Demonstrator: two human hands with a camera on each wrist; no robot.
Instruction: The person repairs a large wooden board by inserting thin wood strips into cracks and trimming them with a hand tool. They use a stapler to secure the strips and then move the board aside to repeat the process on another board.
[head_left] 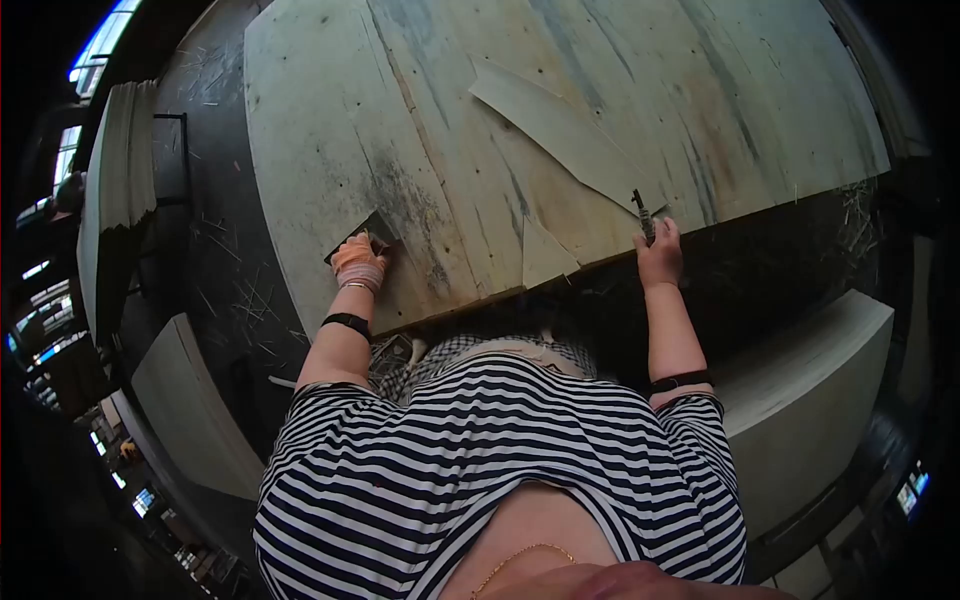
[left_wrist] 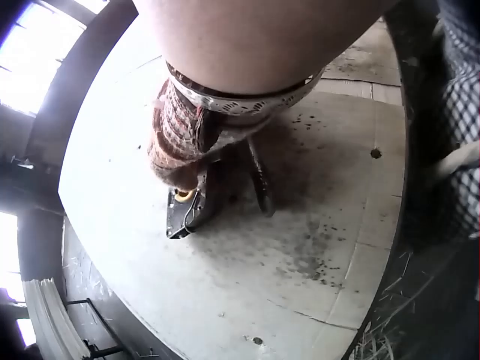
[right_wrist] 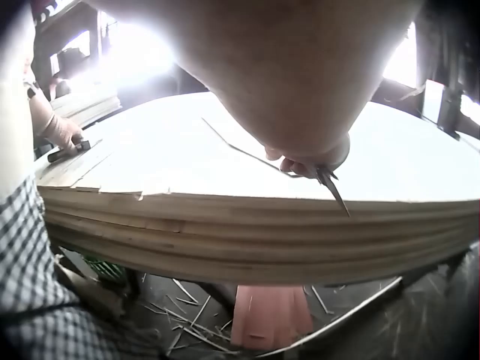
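My left hand (head_left: 360, 262), in an orange and white knit glove, grips a dark metal tool on the pale wood veneer sheet (head_left: 620, 70). In the left wrist view this tool (left_wrist: 180, 217) has a wire loop and a yellow part, with much of it hidden by the glove. My bare right hand (head_left: 660, 255) holds a knife (head_left: 643, 212) at the sheet's near edge; its pointed blade shows in the right wrist view. Beyond that hand lies a loose veneer strip (head_left: 560, 125) with a pointed end. A smaller veneer piece (head_left: 545, 255) is at the near edge between the hands.
The sheet tops a thick stack (right_wrist: 247, 232) of layers. Other veneer stacks stand at left (head_left: 120, 190) and at lower right (head_left: 810, 380). Thin wood scraps (right_wrist: 191, 315) litter the floor, near a reddish board (right_wrist: 270, 315). Cracks, knots and dark stains mark the top sheet.
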